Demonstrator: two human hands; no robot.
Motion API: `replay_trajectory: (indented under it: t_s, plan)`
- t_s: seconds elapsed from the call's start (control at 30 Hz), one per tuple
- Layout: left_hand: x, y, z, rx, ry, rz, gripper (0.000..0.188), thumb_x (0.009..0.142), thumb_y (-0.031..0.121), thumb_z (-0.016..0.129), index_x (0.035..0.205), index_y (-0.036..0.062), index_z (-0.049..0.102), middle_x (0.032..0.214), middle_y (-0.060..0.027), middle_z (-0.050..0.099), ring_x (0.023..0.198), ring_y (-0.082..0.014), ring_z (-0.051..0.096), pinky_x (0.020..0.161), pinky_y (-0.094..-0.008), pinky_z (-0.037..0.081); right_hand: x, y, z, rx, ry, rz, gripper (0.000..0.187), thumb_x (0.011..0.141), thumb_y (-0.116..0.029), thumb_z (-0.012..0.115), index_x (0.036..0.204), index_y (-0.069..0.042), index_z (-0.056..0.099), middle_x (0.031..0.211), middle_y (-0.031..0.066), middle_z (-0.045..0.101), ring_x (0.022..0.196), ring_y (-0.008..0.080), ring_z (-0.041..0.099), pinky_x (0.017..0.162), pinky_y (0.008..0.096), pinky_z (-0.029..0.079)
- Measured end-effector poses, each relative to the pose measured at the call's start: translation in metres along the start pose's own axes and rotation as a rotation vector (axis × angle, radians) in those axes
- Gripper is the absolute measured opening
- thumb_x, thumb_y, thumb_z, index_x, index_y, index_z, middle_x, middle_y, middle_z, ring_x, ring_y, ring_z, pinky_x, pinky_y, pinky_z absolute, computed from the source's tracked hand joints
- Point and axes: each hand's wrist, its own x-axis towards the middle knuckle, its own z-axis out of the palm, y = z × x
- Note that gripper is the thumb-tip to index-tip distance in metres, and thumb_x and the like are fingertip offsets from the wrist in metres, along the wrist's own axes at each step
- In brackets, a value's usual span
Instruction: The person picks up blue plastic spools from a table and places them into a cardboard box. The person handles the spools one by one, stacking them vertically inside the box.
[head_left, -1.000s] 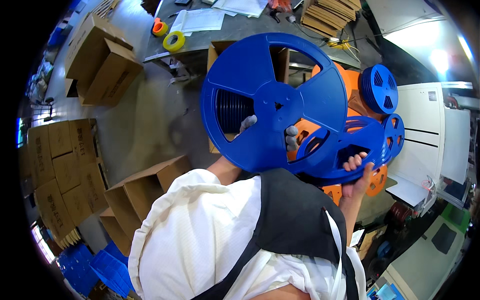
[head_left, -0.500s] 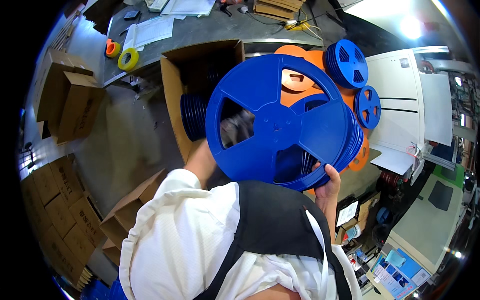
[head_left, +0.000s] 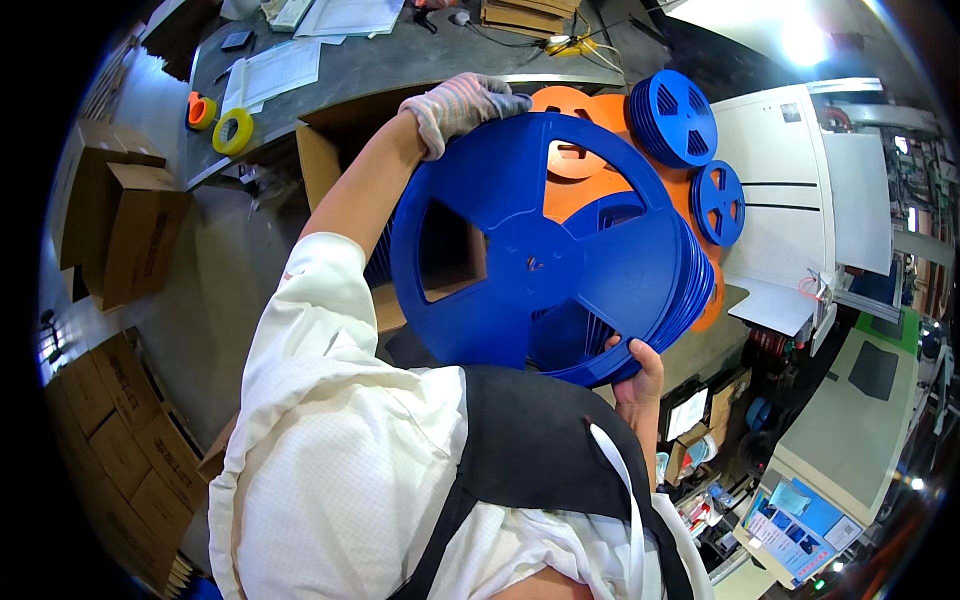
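Observation:
A large blue plastic reel (head_left: 560,250), with cut-out windows, is held up in front of my chest. My left hand (head_left: 462,108), in a striped knit glove, has its fingers closed at the far rim. Opposite, at the near right rim, my right hand (head_left: 640,378) grips the reel, thumb on its face and a fingertip showing through a window. More blue reels (head_left: 692,285) show close behind its right side. Beyond the reel's left side stands an open cardboard box (head_left: 318,165), mostly covered by my left arm and the reel; blue reel edges show in it.
Orange reels (head_left: 568,103) lie beyond, with stacks of smaller blue reels (head_left: 672,118) on them. A grey table (head_left: 400,65) holds papers and tape rolls (head_left: 233,131). Cardboard boxes (head_left: 145,235) stand at left. A white cabinet (head_left: 780,190) is at right.
My left hand has come from behind the reel, where it was blurred through a window, up to the far rim. My right hand keeps its grip at the near right rim.

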Motion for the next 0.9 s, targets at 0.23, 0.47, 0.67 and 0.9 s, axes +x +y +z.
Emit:
replay_trajectory:
  t_s: [0.23, 0.47, 0.67, 0.9]
  plan:
    - [-0.005, -0.043, -0.001, -0.212, -0.101, 0.145, 0.022, 0.084, 0.023, 0.069, 0.098, 0.0055, 0.069, 0.085, -0.0018, 0.065, 0.079, -0.0104, 0.057, 0.079, -0.0246, 0.047, -0.005, 0.0, 0.004, -0.012, 0.02, 0.04, 0.049, 0.07, -0.009, 0.068, 0.114, 0.004, 0.051, 0.095, 0.0131, 0.062, 0.076, 0.0242, 0.065, 0.073, 0.0363, 0.055]
    - [0.004, -0.048, -0.008, -0.32, -0.157, 0.124, 0.024, 0.082, 0.023, 0.072, 0.097, 0.0049, 0.068, 0.087, -0.0023, 0.065, 0.079, -0.01, 0.059, 0.081, -0.0233, 0.048, 0.002, 0.001, 0.005, -0.022, -0.01, 0.05, 0.048, 0.071, -0.007, 0.066, 0.115, 0.005, 0.05, 0.096, 0.0139, 0.062, 0.076, 0.0251, 0.065, 0.073, 0.036, 0.055]
    - [-0.008, -0.059, -0.018, -0.397, -0.191, 0.16, 0.03, 0.09, 0.031, 0.063, 0.104, 0.0045, 0.065, 0.097, -0.0038, 0.065, 0.084, -0.0082, 0.061, 0.08, -0.0226, 0.05, 0.002, 0.002, 0.009, -0.008, -0.048, 0.025, 0.048, 0.071, -0.005, 0.065, 0.116, 0.006, 0.049, 0.096, 0.0154, 0.062, 0.076, 0.0259, 0.065, 0.073, 0.0369, 0.056]
    - [-0.083, -0.156, -0.014, -1.027, -0.327, -0.11, 0.047, 0.087, 0.032, 0.064, 0.123, 0.0027, 0.056, 0.104, -0.0139, 0.067, 0.09, -0.0261, 0.067, 0.081, -0.0362, 0.056, 0.017, 0.006, 0.003, 0.009, -0.009, -0.022, 0.043, 0.074, -0.013, 0.065, 0.111, 0.006, 0.054, 0.085, 0.017, 0.066, 0.074, 0.0255, 0.064, 0.069, 0.0347, 0.054]
